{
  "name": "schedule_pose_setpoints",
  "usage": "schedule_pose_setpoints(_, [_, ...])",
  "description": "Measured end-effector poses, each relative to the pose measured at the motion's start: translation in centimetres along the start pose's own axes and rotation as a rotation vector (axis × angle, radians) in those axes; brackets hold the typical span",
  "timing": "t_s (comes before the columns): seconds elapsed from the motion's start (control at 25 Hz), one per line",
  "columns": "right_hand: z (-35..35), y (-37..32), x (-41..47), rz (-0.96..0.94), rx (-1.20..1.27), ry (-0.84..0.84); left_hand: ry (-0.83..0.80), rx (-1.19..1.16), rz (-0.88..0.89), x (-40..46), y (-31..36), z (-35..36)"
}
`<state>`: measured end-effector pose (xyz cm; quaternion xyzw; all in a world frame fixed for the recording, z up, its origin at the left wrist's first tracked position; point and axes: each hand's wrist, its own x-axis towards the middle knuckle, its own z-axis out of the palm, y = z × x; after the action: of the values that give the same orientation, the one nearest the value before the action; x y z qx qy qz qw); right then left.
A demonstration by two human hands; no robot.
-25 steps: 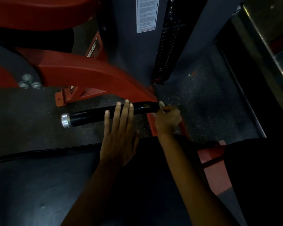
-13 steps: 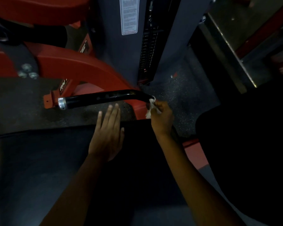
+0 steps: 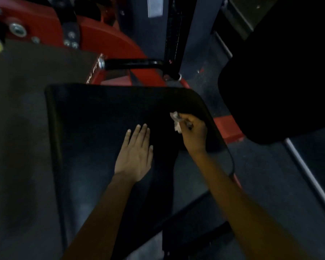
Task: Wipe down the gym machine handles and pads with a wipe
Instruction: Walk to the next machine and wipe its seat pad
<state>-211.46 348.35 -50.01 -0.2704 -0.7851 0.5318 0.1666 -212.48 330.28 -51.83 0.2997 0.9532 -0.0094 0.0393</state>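
Wipe and both hands on the black seat pad

The right hand point(image 3: 194, 131) is pinching a crumpled white wipe point(image 3: 176, 121) right of centre, over the seat pad point(image 3: 94, 117); the left hand point(image 3: 135, 154) is lying flat with fingers straight and close together, while the black handle point(image 3: 131, 64) is sitting at upper centre.

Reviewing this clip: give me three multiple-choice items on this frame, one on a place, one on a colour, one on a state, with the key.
1. Where is the left hand?
A. flat on the black seat pad
B. on the black handle
C. on the floor

2. What colour is the machine frame?
A. blue
B. red
C. yellow

3. How does the right hand hold the wipe?
A. under a flat palm
B. not at all
C. pinched in curled fingers

Key: A, its straight fingers lie on the pad; B, the arm behind the handle is red; C, the white wipe sticks out of its grip.
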Motion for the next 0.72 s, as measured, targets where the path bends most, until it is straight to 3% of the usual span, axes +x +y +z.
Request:
schedule_pose_setpoints(0.24, [-5.6, 0.3, -11.9, -0.006, -0.033, -0.001, -0.033, -0.06, 0.019, -10.6, 2.5, -0.7])
schedule_pose_setpoints(0.44, [-7.1, 0.6, -17.3, -0.016, -0.034, -0.011, -0.091, -0.131, 0.011, -14.0, 3.0, -1.1])
schedule_pose_setpoints(0.56, [-8.8, -0.4, -22.7, -0.19, -0.169, -0.049, -0.11, -0.359, -0.076, -16.7, 4.8, -2.6])
schedule_pose_setpoints(0.72, [-10.3, 0.1, -31.6, -0.331, -0.467, -0.193, -0.075, -0.547, -0.027, -22.8, 8.7, -2.7])
